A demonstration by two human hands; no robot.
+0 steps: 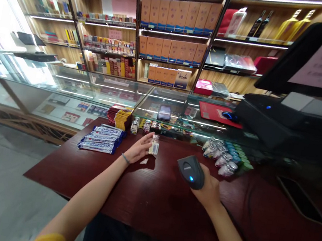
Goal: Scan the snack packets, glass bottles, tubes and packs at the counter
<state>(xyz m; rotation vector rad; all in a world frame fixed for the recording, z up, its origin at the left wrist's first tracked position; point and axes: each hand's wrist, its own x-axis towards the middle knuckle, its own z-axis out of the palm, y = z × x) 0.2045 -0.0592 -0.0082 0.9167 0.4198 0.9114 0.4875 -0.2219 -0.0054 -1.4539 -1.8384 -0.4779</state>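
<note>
A shelving unit [231,80] with lit shelves of boxes and bottles spans the background; in front of it stands a glass display case [15,93]. A dark red tabletop [142,199] adjoins the case on the near side. A black terminal [273,122] stands at the upper right. Blue-and-white packets [101,139] lie in an overlapping stack at the left of the tabletop, and rows of small bottles [223,161] stand at the right. The two hands are well apart, between these groups. The right hand [209,189] is clamped around the handle of a black scanner [188,169], which shows a lit blue indicator; its head points toward the left hand [139,149]. The left hand grips a small labelled bottle [154,147] from its left side, with the label facing the person; base contact with the tabletop cannot be determined.
</note>
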